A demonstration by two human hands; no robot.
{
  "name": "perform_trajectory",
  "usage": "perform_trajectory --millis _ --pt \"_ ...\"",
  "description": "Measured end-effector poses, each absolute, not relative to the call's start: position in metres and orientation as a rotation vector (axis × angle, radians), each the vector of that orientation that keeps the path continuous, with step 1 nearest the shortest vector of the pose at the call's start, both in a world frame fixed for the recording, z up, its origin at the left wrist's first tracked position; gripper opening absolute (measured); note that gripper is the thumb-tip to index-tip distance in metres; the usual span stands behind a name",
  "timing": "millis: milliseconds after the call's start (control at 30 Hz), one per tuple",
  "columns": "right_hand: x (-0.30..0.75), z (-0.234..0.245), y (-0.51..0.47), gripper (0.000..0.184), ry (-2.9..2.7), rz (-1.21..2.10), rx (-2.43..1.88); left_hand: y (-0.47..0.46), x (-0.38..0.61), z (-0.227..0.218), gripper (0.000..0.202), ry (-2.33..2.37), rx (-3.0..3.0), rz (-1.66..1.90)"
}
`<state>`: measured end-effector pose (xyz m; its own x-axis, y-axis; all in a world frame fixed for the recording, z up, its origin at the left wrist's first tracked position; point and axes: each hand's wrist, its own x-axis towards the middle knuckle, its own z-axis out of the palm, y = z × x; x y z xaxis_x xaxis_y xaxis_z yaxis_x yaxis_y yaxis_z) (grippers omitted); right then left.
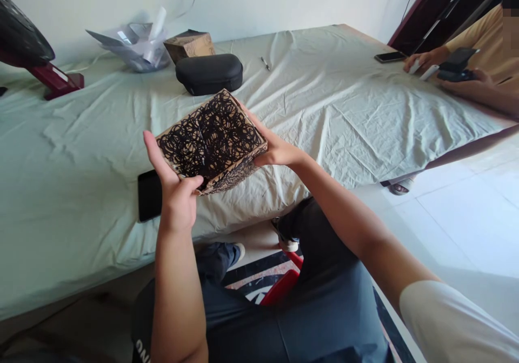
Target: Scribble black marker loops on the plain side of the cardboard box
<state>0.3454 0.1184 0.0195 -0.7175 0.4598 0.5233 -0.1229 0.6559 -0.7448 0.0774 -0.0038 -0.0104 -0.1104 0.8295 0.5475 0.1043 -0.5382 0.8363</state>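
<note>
A brown cardboard box (213,136), scribbled all over with black looping lines on its top and near side, is held tilted between my two hands over the cloth-covered table. My left hand (176,187) grips its left corner, with the thumb near the front edge. On the opposite side, my right hand (273,147) holds the right end, and its fingers are partly hidden behind the box. Just beyond the box lies a black zippered case (210,74). A black phone (149,196) rests on the cloth, partly covered by my left hand.
Toward the wall stand another cardboard box (190,44), a clear plastic basket (141,55) with rolled items, and a dark red fan (57,79). A pen (265,64) lies on the pale cloth (324,98). At right, another person's hands (425,60) hold objects near a phone (390,56).
</note>
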Motion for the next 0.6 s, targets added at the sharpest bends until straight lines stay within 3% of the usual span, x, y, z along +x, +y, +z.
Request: perform_trajectory --millis 200,367,600 --pt "0.3441 0.0133 0.1232 0.134 -2.155 1.047 -0.211 -0.0072 0.0800 -0.0093 0.130 1.081 1.624 1.712" --pt "0.3441 0.0118 0.1246 0.136 -2.170 1.090 -0.229 -0.0063 0.0791 -0.0117 0.118 0.997 1.558 1.662" --pt "0.3451 0.0119 0.1286 0.142 -2.127 1.145 -0.185 -0.0031 0.0759 -0.0160 0.122 1.081 1.562 1.713"
